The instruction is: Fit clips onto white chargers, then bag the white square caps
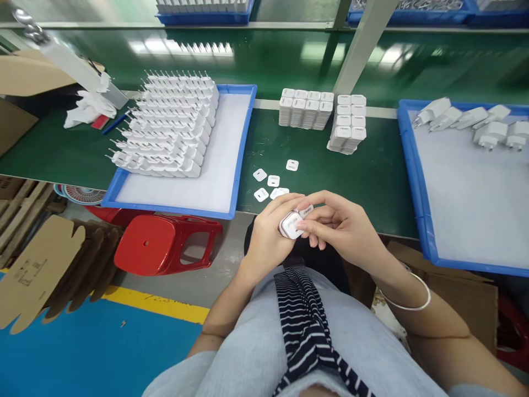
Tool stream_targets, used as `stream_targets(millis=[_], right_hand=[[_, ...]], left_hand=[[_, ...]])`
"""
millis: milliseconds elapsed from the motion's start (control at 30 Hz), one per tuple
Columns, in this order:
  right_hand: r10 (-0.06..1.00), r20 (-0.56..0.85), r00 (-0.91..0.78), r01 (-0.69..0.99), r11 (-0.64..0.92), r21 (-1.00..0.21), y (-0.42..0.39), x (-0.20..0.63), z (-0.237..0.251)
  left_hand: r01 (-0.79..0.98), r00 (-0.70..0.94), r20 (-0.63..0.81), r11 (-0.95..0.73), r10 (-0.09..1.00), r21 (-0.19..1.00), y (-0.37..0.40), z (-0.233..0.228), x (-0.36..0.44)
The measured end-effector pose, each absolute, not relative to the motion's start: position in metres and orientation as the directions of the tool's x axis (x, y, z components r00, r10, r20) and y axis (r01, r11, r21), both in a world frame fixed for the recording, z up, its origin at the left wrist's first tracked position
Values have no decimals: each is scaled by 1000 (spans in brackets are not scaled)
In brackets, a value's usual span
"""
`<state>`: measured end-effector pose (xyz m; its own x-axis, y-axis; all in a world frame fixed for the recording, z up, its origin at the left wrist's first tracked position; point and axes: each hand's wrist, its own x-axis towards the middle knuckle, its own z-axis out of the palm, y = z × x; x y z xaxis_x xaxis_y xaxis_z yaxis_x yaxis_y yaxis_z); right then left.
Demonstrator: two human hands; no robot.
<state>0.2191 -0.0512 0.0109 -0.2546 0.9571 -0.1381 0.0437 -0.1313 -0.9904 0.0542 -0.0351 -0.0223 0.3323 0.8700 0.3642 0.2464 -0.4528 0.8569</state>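
Observation:
My left hand holds a small white charger body just off the near edge of the green bench. My right hand meets it from the right, fingertips pinching a small white cover piece against the charger's end. Several loose white square covers lie on the green surface just beyond my hands.
A blue tray at left carries rows of white plug chargers. Stacks of white chargers stand behind the loose covers. Another blue tray at right holds a few chargers. A red stool and flattened cardboard sit below left.

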Motion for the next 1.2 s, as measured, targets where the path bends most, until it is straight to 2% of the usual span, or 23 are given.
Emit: stream_targets(millis=[767,1000,1067,1200], right_hand=[[933,-206,-294,94,-186,-978,-45,218,10],[985,-99,-138,298,-54,-953,-45,213,6],[986,-83,-147,254,-43,-966,-45,213,4],[970,-116,-211,44,-109,-993,-46,215,3]], left_hand=[[316,367,379,-497,850,808,-37,-25,50],[217,297,354,-424,887,879,-36,-30,52],[166,277,327,-380,903,910,-35,-32,52],[74,261,307,-336,915,939,-33,-35,50]])
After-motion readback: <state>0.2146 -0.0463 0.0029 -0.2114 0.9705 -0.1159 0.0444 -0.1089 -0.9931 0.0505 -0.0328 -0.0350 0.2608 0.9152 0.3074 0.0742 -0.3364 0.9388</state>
